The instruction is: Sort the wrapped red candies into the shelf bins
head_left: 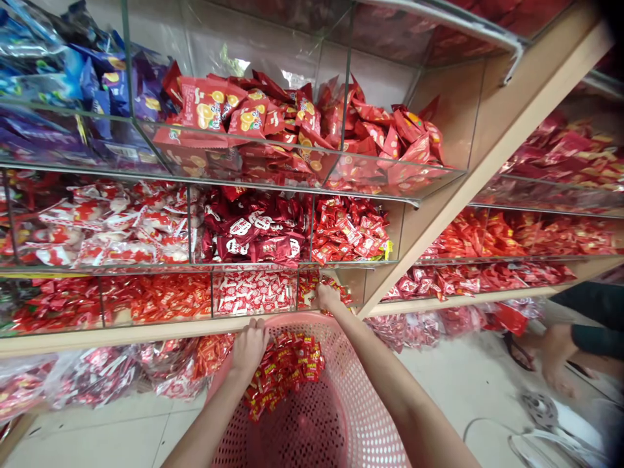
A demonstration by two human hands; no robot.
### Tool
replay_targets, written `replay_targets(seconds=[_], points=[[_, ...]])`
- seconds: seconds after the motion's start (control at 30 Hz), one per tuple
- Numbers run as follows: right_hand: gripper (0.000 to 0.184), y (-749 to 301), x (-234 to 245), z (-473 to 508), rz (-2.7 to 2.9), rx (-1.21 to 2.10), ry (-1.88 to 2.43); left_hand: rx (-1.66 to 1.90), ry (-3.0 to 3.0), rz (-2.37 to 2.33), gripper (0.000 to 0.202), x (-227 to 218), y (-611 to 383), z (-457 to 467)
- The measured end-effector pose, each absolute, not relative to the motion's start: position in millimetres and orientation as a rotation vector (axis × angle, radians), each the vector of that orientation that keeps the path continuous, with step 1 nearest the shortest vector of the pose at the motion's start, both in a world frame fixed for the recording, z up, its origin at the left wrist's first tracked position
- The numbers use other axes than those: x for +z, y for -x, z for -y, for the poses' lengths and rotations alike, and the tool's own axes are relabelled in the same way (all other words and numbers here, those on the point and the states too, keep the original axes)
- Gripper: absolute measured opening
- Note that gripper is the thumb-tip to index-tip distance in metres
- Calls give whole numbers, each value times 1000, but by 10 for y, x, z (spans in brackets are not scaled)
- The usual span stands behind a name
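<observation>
My left hand (248, 348) is closed over the far rim of a pink perforated plastic basket (361, 416), holding it against the lowest shelf. Several small red candy packets (285, 374) lie heaped inside the basket near that hand. My right hand (327, 296) reaches into the rightmost glass compartment of the bottom shelf row, its fingers curled among small red wrapped candies (312, 289). What the fingers hold is hidden.
Glass-fronted shelves (234, 263) hold red, white and blue snack packets in several rows. Clear bags of red candy (97, 377) lie on the floor under the bottom shelf. Another person's foot in a sandal (536, 354) stands at the right, with a fan (541, 409) on the floor.
</observation>
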State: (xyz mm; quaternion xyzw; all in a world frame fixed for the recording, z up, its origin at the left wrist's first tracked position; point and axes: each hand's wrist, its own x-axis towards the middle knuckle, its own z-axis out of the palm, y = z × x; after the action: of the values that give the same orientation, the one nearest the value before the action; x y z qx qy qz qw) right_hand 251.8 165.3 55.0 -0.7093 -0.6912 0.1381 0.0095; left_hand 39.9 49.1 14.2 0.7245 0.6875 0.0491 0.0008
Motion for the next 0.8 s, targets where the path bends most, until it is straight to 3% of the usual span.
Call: replay_targets(seconds=[0.23,0.4,0.53,0.8], points=[[20,-2616,670,-1567,2112,409,2203,137,-2289,-2157,38,151,-398,-491],[16,-2687,766,-1238,2143,401,1638,166,-2275,-2145,37,134,-395,-495],[12,-2658,645,-878,2392,414,1339,167,-2263,-2143,37,124,-394,-497],[21,-2768,266,-582,2866,42,1365,161,-2242,-2136,37,159,-397,-489]])
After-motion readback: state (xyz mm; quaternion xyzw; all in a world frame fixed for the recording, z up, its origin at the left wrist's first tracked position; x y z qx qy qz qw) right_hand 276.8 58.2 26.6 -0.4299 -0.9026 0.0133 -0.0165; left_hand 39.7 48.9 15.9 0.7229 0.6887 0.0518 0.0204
